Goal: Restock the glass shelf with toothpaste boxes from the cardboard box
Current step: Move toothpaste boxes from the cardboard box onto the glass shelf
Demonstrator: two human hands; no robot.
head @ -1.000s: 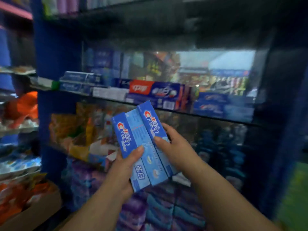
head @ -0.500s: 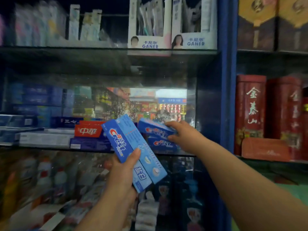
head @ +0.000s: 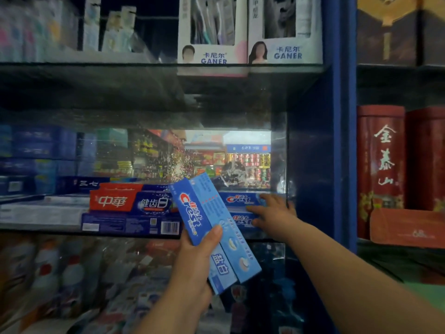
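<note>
My left hand (head: 199, 256) grips a blue Crest toothpaste box (head: 212, 227), tilted, in front of the glass shelf (head: 48, 230). At the shelf's right end lie two stacked Crest boxes: the upper one (head: 240, 199) and the lower one (head: 242, 221). My right hand (head: 274, 212) rests against their right ends with fingers spread over them. Whether it grips the upper box I cannot tell. The cardboard box is out of view.
Red-and-blue toothpaste boxes (head: 130, 201) lie stacked left of the Crest boxes. White Ganer toothbrush displays (head: 214, 54) stand on the shelf above. A blue upright (head: 337, 153) bounds the shelf on the right, with red tins (head: 380, 160) beyond it. Bottles fill the shelf below.
My right hand has carried a Crest box from the pair onto the shelf's right end and set it on the stack. My left hand keeps the other box, a little higher.
</note>
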